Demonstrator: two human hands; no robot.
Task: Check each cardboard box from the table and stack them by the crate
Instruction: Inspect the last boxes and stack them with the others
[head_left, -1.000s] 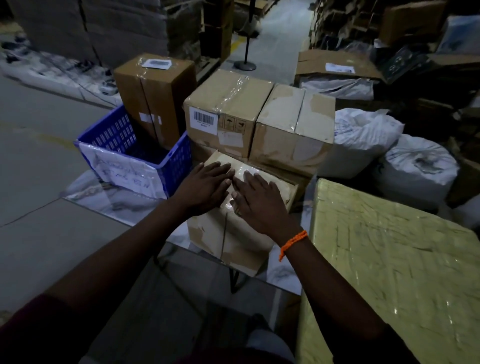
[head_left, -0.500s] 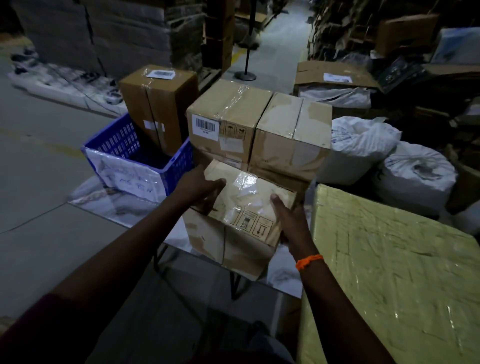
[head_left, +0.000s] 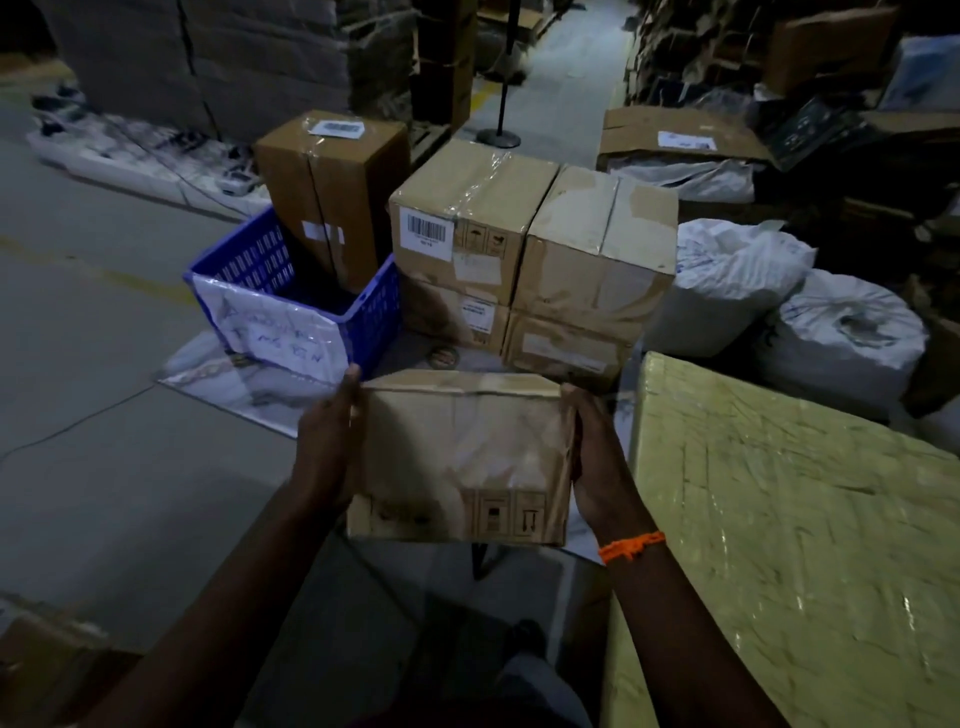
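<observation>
Yellow wrapped bundle (head_left: 779, 519) hogs the right, open floor (head_left: 104, 467) on the left. Stacked cardboard boxes (head_left: 519, 234) sit beside the blue crate (head_left: 374, 317). The held cardboard box (head_left: 462, 457) is now lifted off the marbled surface (head_left: 218, 374)'s near edge, long axis left-right instead of diagonal. Left hand (head_left: 327, 436) and right hand (head_left: 597, 457) grip its ends.

No wording reads clearly. The cardboard box (head_left: 462, 457) nearest the camera bears framed handling pictograms (head_left: 511, 517) along its lower edge, and the upper left stacked box (head_left: 467, 187) carries a white barcode label (head_left: 430, 235) whose digits are too small to read. The paper sheet (head_left: 280, 332) on the front of the blue crate (head_left: 374, 322) shows illegible handwriting, and the white labels on the tall box (head_left: 332, 192) and flat carton (head_left: 639, 130) are blurred.
</observation>
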